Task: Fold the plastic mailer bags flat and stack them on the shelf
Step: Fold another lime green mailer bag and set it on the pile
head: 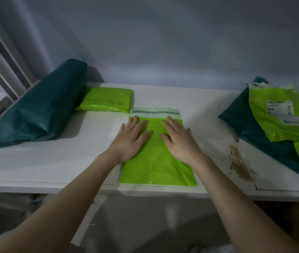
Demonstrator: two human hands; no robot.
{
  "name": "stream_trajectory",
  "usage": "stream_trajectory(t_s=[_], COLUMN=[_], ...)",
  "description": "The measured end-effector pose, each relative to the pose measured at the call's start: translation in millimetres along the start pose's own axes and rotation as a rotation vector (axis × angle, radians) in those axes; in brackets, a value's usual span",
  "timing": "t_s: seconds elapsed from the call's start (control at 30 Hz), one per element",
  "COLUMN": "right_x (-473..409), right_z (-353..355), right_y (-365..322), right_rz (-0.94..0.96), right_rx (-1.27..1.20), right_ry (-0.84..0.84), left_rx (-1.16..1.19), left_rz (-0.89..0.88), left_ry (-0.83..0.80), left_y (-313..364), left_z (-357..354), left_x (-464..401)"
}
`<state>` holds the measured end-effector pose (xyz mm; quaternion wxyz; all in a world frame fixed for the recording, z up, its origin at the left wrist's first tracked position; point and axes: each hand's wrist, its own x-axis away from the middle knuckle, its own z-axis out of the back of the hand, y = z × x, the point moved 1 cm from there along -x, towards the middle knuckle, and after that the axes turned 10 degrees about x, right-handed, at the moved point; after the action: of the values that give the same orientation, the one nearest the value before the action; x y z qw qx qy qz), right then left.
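A lime green mailer bag [156, 167] lies flat on the white shelf [53, 161], its pale adhesive flap [155, 111] pointing away from me. My left hand [129, 138] rests palm down on the bag's left edge, fingers spread. My right hand [178, 138] presses flat on its right half. Neither hand grips anything. A folded lime green mailer [106, 102] lies further back on the left.
A large dark green bag [35, 108] leans at the left. At the right, a crumpled lime green mailer with a label [280, 114] lies on another dark green bag [245, 123]. A brown scuffed patch [238, 161] marks the shelf near a seam. A wall stands behind.
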<state>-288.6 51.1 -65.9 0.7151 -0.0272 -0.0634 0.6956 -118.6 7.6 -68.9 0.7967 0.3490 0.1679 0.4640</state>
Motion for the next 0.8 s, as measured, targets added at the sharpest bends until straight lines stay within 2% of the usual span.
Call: stream_trajectory(t_s=[0.1, 0.2, 0.3, 0.4, 0.53, 0.6, 0.8], right_x=[6, 13, 19, 21, 20, 19, 17], right_z=[9, 14, 15, 13, 14, 17, 17], right_y=[7, 16, 22, 24, 26, 29, 33], right_rz=[-0.048, -0.202, -0.318, -0.328, -0.377, -0.412, -0.470], right_rx=[-0.073, -0.071, -0.151, -0.245, -0.382, -0.439, -0.463], right_ry=[0.147, 0.185, 0.171, 0.139, 0.078, 0.040, -0.009], left_rx=[0.006, 0.057, 0.148, 0.257, 0.515, 0.551, 0.639], left_rz=[-0.029, 0.056, 0.137, 0.159, 0.313, 0.377, 0.321], left_ry=[0.198, 0.323, 0.305, 0.283, 0.286, 0.302, 0.336], left_y=[-3, -2, -1, 3, 7, 4, 4], left_z=[14, 21, 20, 18, 18, 18, 17], left_x=[5, 12, 18, 20, 15, 12, 6])
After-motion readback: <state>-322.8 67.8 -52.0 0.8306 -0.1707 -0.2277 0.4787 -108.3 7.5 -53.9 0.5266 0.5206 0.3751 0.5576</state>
